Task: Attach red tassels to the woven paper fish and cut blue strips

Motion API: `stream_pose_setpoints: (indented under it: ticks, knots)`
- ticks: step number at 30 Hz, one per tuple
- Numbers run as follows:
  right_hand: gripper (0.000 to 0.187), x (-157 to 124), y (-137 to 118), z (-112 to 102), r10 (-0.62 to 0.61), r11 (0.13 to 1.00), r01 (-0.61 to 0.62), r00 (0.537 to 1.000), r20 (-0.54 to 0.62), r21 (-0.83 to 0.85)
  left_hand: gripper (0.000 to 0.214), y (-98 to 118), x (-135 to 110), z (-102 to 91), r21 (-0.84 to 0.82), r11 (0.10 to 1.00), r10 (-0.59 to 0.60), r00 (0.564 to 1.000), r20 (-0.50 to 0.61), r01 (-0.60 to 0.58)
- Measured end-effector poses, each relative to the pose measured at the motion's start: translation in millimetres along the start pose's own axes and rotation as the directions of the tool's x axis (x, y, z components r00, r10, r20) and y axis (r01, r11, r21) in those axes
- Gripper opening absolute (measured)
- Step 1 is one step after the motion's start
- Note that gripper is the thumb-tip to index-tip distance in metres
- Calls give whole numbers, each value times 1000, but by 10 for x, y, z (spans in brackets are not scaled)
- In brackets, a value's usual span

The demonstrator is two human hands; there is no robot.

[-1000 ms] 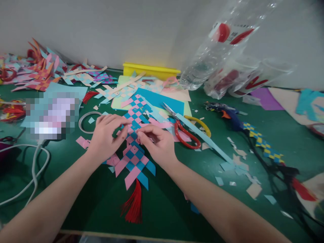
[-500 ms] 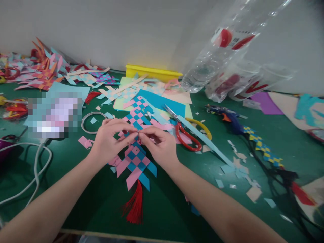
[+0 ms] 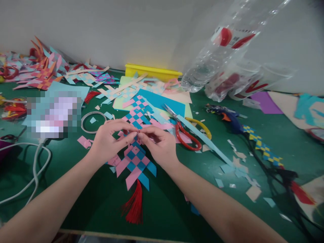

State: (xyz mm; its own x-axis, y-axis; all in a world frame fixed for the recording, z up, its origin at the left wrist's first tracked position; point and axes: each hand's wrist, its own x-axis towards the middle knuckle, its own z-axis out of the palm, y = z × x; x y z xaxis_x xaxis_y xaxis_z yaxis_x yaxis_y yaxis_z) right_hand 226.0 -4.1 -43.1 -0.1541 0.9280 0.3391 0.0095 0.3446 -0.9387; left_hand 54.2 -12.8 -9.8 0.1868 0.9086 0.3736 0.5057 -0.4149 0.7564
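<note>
A pink and blue woven paper ornament (image 3: 136,162) with a red tassel (image 3: 134,206) lies on the green table (image 3: 164,206). My left hand (image 3: 111,141) and my right hand (image 3: 158,143) meet fingertip to fingertip just above its upper part, both pinched on a small piece between them that I cannot make out. A second woven pink and blue piece (image 3: 138,113) lies just beyond my fingers.
Red-handled scissors (image 3: 183,133) and a long blue paper strip (image 3: 205,141) lie right of my hands. A tape ring (image 3: 92,121), white cables (image 3: 35,168), a yellow tray (image 3: 153,71), clear plastic bags (image 3: 227,60), a glue gun (image 3: 227,116) and scattered paper scraps surround them.
Both hands have drawn closer together, fingertips now pinched at one spot above the ornament. The view has shifted slightly.
</note>
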Motion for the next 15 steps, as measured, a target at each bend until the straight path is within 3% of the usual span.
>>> stream_pose_setpoints:
  ticks: [15]
  knots:
    - [6, 15, -4, -9, 5, 1000, -6, 999, 53, 15, 6, 15, 22, -2, -116, 992, -33, 998, 56, 39]
